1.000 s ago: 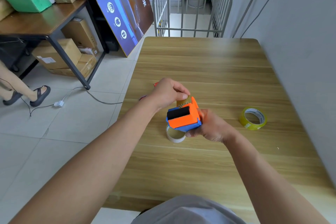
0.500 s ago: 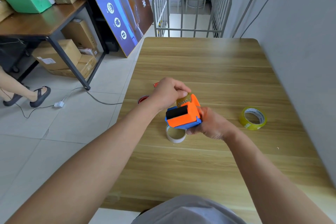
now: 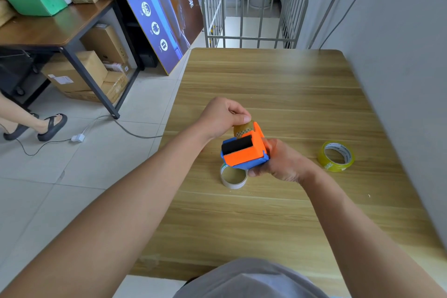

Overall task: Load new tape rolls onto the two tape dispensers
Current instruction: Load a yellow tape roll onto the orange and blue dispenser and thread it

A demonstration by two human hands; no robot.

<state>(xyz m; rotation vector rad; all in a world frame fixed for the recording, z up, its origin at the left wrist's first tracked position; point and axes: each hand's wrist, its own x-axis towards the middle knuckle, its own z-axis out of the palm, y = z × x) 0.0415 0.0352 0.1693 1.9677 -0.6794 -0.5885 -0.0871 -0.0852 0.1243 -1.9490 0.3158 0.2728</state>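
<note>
Seen from above, left to right across a wooden counter (image 3: 278, 213). At far left, off the counter: a side table (image 3: 60, 29) stacked with boxes, sandalled feet (image 3: 48, 126) on the tiled floor, a power cable (image 3: 135, 133) trailing toward the counter edge.

Left hand (image 3: 222, 116) raised over the work, fingers pinched on a tape roll (image 3: 243, 128), brownish and translucent, pressing it down into the top of the dispenser. Directly beneath, lying flat on the counter: an empty cardboard core (image 3: 233, 176), apparently the spent roll.

Centre: orange-and-blue tape dispenser (image 3: 244, 152), lifted clear of the counter, black pad facing the camera. Right hand (image 3: 283, 162) clenched around its right side and underside, steadying it. Roll partly hidden by the left thumb and the orange housing, so impossible to say whether seated on the spindle.

Further right, well apart from both hands: a second new roll, yellow tape roll (image 3: 336, 156), flat on the counter near the grey wall (image 3: 399, 80). Second dispenser not clearly in view.

Step in hand, by the look of it: loading the first of the two dispensers. Next move likely to call for pushing the roll fully home, then drawing the free end out over the pad toward the cutter.
</note>
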